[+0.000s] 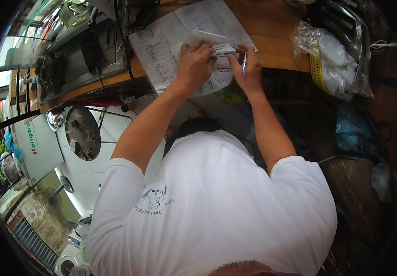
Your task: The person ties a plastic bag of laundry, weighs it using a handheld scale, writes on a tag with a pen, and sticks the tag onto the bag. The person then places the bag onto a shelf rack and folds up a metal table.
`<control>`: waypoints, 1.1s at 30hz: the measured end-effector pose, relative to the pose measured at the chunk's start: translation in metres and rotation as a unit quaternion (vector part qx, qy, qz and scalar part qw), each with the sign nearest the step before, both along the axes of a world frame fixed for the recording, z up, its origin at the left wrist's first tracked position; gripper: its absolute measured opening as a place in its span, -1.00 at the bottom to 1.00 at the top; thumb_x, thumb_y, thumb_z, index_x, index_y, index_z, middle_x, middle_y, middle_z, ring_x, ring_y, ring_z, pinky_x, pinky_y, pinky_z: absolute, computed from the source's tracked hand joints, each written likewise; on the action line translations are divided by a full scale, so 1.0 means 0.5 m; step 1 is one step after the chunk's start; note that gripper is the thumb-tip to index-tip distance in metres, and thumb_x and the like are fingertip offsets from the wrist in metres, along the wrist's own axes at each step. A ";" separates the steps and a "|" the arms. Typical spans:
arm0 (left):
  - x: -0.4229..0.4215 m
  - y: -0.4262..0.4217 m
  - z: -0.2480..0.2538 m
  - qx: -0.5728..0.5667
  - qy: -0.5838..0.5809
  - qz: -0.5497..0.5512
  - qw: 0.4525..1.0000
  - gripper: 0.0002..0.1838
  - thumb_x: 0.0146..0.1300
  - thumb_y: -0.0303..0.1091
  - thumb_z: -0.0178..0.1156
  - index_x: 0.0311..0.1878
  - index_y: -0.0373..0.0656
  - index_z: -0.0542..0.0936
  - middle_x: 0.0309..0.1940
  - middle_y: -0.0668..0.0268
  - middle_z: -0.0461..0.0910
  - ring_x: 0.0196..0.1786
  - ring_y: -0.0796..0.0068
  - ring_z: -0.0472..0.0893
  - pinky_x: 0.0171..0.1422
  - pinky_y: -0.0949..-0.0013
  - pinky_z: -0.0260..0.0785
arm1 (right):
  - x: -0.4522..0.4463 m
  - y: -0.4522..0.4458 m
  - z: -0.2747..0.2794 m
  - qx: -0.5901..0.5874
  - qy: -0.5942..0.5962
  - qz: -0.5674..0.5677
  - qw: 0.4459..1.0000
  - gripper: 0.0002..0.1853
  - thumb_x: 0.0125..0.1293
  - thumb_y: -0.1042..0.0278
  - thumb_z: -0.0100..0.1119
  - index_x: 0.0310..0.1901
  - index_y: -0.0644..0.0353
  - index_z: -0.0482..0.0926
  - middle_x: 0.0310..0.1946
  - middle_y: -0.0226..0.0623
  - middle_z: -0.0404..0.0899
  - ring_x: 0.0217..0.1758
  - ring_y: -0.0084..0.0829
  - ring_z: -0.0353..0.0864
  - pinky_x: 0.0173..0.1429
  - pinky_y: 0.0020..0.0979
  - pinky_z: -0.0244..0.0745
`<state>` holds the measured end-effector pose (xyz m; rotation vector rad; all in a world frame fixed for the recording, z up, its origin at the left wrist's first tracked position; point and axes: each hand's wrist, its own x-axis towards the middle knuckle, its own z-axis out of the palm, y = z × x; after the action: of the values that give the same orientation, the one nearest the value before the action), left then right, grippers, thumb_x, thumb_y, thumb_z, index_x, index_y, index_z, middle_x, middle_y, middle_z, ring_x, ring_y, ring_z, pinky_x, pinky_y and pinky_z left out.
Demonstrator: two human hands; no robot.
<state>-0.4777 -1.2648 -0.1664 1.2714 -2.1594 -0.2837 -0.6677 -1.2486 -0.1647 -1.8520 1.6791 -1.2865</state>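
Laid over a sheaf of printed slips [221, 69] and partly hiding them with the left hand [196, 62], too overlapped to tell if pinching, and closed around a pen [244, 64] with the right hand [250, 73] just beside, above an open handwritten notebook [154, 50] on a wooden counter [276, 41]. Crowded to the right by a yellow basket [317, 73] under clear plastic bags [306, 39], to the left by a dark corded device [90, 54]. Seen farther left, below counter level: a round dark tabletop [90, 117], a pale green carton [42, 149] and a fan [52, 201].
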 end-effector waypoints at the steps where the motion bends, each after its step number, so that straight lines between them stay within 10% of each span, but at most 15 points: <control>1: -0.004 -0.003 0.010 -0.010 0.019 0.014 1.000 -0.80 0.23 -0.33 0.33 -0.10 -0.15 0.69 0.08 0.26 0.71 0.34 0.12 0.53 0.46 -0.11 0.14 | 0.009 0.004 0.002 0.026 -0.090 0.009 0.996 -0.63 0.23 0.46 0.39 0.04 0.26 0.51 -0.25 -0.15 0.68 -0.32 -0.28 0.65 -0.16 -0.35 0.55; 8: 0.007 0.030 0.104 -0.035 0.061 -0.008 0.997 -0.86 0.04 -0.38 0.44 -0.38 -0.08 0.64 -0.42 0.35 0.65 -0.16 0.21 0.61 0.06 0.15 0.26 | 0.044 0.076 0.052 0.034 -0.286 0.029 0.957 -0.65 0.29 0.57 0.34 0.03 0.20 0.41 -0.31 -0.39 0.58 -0.28 -0.62 0.55 -0.14 -0.51 0.51; 26: 0.047 0.169 0.183 0.104 0.017 -0.067 0.992 -0.87 0.03 -0.50 0.45 -0.32 -0.09 0.75 -0.21 0.41 0.74 0.01 0.34 0.64 0.28 0.23 0.28 | 0.003 0.219 0.027 0.002 -0.139 0.109 0.984 -0.59 0.23 0.52 0.43 -0.02 0.15 0.37 -0.36 -0.24 0.64 -0.36 -0.46 0.68 -0.28 -0.43 0.56; 33: 0.017 0.166 0.236 0.144 0.095 -0.105 0.979 -0.83 0.04 -0.62 0.40 -0.29 -0.15 0.73 -0.26 0.32 0.69 -0.18 0.30 0.64 -0.08 0.26 0.47 | -0.002 0.262 0.001 0.014 -0.190 -0.003 0.982 -0.61 0.20 0.54 0.45 -0.10 0.17 0.38 -0.37 -0.26 0.62 -0.37 -0.42 0.62 -0.28 -0.39 0.51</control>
<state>-0.4693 -1.1817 -0.0486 1.1133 -2.1399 -0.7971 -0.6687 -1.1179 -0.1641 -1.4692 1.4881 -1.4968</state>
